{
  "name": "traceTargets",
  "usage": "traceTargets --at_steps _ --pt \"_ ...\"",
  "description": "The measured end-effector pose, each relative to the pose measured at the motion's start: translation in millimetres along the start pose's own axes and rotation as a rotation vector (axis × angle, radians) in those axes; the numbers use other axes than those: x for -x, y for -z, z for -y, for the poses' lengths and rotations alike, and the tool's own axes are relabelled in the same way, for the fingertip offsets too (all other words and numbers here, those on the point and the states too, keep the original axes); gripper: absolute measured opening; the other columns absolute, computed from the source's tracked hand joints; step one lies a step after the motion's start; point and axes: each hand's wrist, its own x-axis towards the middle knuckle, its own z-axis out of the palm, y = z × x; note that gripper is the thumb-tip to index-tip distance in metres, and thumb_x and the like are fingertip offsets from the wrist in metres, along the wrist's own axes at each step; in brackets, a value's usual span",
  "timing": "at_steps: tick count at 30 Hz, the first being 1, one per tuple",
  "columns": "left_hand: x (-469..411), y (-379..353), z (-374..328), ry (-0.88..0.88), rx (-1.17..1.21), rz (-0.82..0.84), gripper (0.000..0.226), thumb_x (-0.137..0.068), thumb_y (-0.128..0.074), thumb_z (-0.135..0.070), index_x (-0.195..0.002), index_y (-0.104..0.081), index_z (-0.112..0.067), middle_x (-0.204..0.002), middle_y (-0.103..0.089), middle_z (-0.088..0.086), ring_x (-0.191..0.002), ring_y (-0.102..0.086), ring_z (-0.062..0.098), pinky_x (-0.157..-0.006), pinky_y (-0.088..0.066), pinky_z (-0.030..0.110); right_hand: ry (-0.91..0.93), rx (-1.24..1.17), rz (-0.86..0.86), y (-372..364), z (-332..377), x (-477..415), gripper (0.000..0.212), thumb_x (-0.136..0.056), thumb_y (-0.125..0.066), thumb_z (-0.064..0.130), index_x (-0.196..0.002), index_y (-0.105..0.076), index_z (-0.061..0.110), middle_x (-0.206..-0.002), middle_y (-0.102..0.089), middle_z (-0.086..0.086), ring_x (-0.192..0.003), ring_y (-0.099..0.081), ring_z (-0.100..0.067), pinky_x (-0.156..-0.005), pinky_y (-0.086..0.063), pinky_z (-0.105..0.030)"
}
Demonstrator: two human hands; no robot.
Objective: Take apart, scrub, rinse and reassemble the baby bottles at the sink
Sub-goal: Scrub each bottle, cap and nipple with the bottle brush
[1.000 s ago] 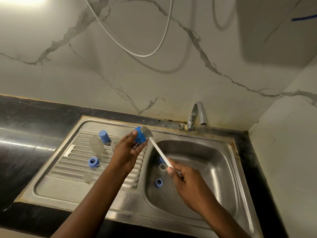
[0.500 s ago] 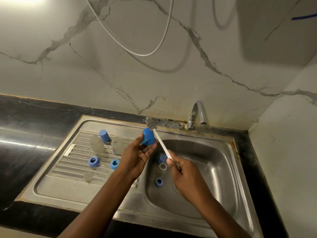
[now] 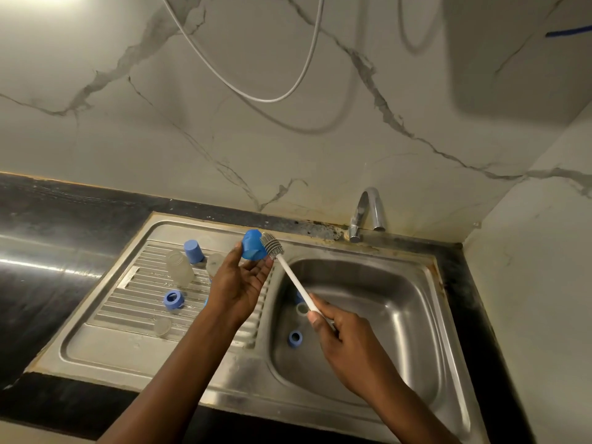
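My left hand holds a blue bottle cap at its fingertips, above the edge between drainboard and basin. My right hand grips the white handle of a bottle brush, whose grey bristle head touches the cap's right side. On the drainboard lie a clear bottle, another blue cap, a second clear bottle, a blue collar ring and a clear teat. In the basin lie a blue ring and a clear part, partly hidden by the brush.
The steel sink has a chrome tap at the back rim. Black countertop runs to the left and along the right edge. A white hose loops down the marble wall behind.
The brush head moved from behind the cap to its right side. My left hand turned the cap and shifted slightly left, covering the blue ring on the drainboard.
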Motion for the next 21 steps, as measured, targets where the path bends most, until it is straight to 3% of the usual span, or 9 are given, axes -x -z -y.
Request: traceTargets --at_steps 3,6,10,12,14,17,21 --pt "1 0 1 0.022 -0.044 -0.016 0.041 -0.108 -0.058 -0.036 -0.128 -0.059 -0.001 -0.121 -0.073 0.028 -0.103 -0.075 0.031 -0.086 -0.065 0.039 0.006 0.006 0.01 4 -2 1 0.041 -0.11 -0.05 0.044 -0.15 -0.058 0.038 -0.058 -0.057 0.024 -0.056 -0.056 0.0 -0.056 -0.041 -0.015" --pt "0 0 -2 0.015 -0.081 -0.036 0.041 -0.104 -0.065 -0.032 -0.133 -0.056 -0.005 -0.132 -0.068 0.03 -0.115 -0.072 0.037 -0.091 -0.062 0.044 -0.003 0.02 0.016 9 -6 -1 0.041 -0.109 -0.05 0.046 -0.15 -0.057 0.043 -0.059 -0.057 0.019 -0.056 -0.055 -0.004 -0.058 -0.041 -0.018" --pt "-2 -1 -4 -0.021 -0.17 -0.071 0.052 -0.097 -0.074 -0.023 -0.141 -0.054 -0.005 -0.137 -0.063 0.027 -0.113 -0.074 0.035 -0.084 -0.066 0.04 0.013 0.05 0.041 6 -2 -1 0.043 -0.109 -0.051 0.044 -0.152 -0.055 0.039 -0.062 -0.057 0.035 -0.061 -0.059 0.005 -0.058 -0.043 -0.014" --pt "-1 -3 0 -0.033 -0.205 -0.069 0.053 -0.093 -0.076 -0.024 -0.139 -0.057 -0.005 -0.134 -0.066 0.026 -0.106 -0.077 0.033 -0.08 -0.067 0.038 0.01 0.045 0.032 4 0 -3 0.045 -0.11 -0.049 0.044 -0.153 -0.054 0.037 -0.063 -0.057 0.037 -0.063 -0.059 0.009 -0.058 -0.045 -0.013" --pt "-1 -5 4 -0.046 -0.245 -0.079 0.054 -0.09 -0.078 -0.029 -0.135 -0.06 -0.005 -0.127 -0.07 0.024 -0.098 -0.078 0.03 -0.076 -0.067 0.035 0.009 0.035 0.011 4 4 -8 0.045 -0.109 -0.049 0.046 -0.154 -0.054 0.037 -0.064 -0.06 0.025 -0.063 -0.06 0.008 -0.058 -0.046 -0.014" --pt "-1 -6 8 -0.047 -0.244 -0.073 0.055 -0.089 -0.078 -0.033 -0.133 -0.062 -0.005 -0.124 -0.072 0.023 -0.095 -0.077 0.028 -0.075 -0.067 0.035 0.026 0.026 -0.009 5 11 -16 0.046 -0.109 -0.048 0.049 -0.153 -0.054 0.038 -0.084 -0.071 0.011 -0.075 -0.067 0.001 -0.065 -0.054 -0.021" --pt "0 -3 11 -0.02 -0.242 0.002 0.057 -0.089 -0.076 -0.035 -0.132 -0.061 -0.001 -0.116 -0.076 0.024 -0.097 -0.078 0.03 -0.083 -0.067 0.038 0.042 0.004 -0.028 5 12 -25 0.045 -0.109 -0.05 0.045 -0.152 -0.054 0.036 -0.075 -0.065 0.021 -0.073 -0.066 0.006 -0.062 -0.049 -0.013"
